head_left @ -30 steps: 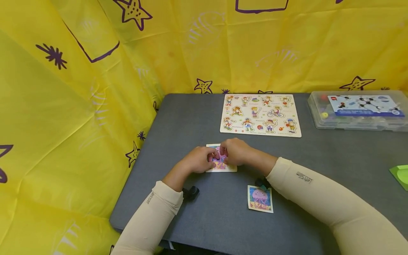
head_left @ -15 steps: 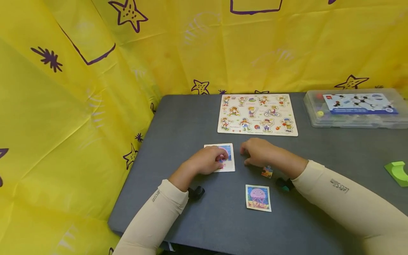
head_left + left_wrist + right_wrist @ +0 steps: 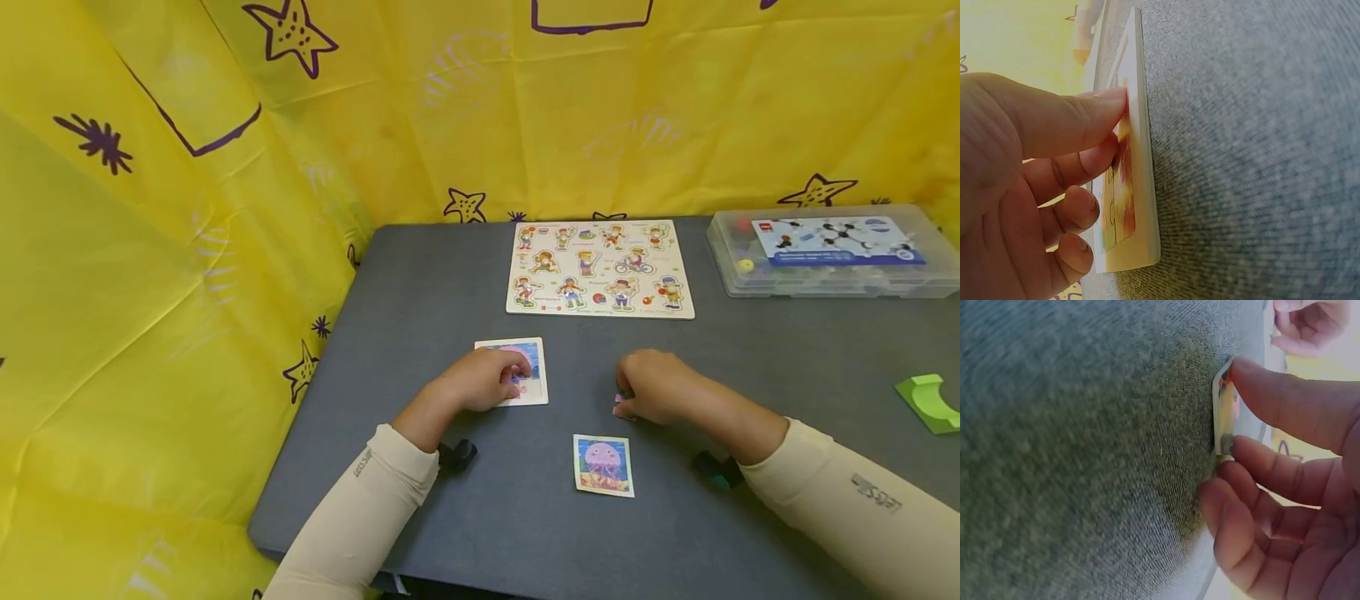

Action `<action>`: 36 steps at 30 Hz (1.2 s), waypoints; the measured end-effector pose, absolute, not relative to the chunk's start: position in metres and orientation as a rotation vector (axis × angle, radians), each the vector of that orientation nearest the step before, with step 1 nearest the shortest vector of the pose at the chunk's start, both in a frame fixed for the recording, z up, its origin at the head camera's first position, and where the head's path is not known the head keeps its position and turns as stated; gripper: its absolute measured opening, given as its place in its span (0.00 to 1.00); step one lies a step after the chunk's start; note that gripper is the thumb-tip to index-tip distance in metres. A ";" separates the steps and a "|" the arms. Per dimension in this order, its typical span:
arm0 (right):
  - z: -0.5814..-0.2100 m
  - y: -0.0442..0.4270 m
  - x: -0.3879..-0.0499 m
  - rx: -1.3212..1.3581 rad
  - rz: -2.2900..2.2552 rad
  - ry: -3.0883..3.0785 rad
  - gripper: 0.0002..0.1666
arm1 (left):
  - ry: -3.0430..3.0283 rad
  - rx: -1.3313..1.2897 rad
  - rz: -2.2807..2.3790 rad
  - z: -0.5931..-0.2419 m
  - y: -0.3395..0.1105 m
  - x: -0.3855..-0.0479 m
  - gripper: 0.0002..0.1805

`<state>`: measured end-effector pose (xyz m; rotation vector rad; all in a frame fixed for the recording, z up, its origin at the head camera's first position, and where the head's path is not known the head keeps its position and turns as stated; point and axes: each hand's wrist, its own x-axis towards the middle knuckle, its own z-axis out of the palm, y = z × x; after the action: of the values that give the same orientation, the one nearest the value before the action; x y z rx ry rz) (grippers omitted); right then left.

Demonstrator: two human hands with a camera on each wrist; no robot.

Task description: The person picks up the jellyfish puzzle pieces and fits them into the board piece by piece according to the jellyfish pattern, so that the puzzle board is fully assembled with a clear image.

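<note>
My left hand (image 3: 480,379) rests on a small jigsaw puzzle with a pale frame (image 3: 535,395) and a pink jellyfish picture. In the left wrist view its thumb and index fingertips touch the coloured pieces (image 3: 1125,206), the other fingers loosely bent. The hand covers the puzzle's left part. To the right, my right hand (image 3: 660,387) is low over the grey table, pinching a loose puzzle piece (image 3: 1225,415) by its edges between thumb and index finger. That piece lies at the table surface, mostly hidden from the head view. A jellyfish picture card (image 3: 603,467) lies nearer the front.
Behind the hands lies a wooden board (image 3: 600,267) with sports figures. A clear plastic box (image 3: 832,250) with a molecule label stands at the back right. A green curved block (image 3: 930,404) sits at the right. Yellow patterned cloth (image 3: 420,117) hangs around the back and left.
My right hand has left the puzzle, moved right and taken hold of the loose piece on the table. The left hand has stayed on the puzzle.
</note>
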<state>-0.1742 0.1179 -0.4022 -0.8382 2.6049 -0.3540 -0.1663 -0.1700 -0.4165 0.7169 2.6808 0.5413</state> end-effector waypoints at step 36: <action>-0.416 0.021 -0.207 -1.018 -0.732 2.538 0.07 | 2.717 0.571 0.626 -0.420 -0.172 -0.162 0.18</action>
<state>-0.2072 0.0209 -0.4162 -1.0176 2.5381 -0.7323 -0.1622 -0.1720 -0.4201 0.5708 2.7173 0.6265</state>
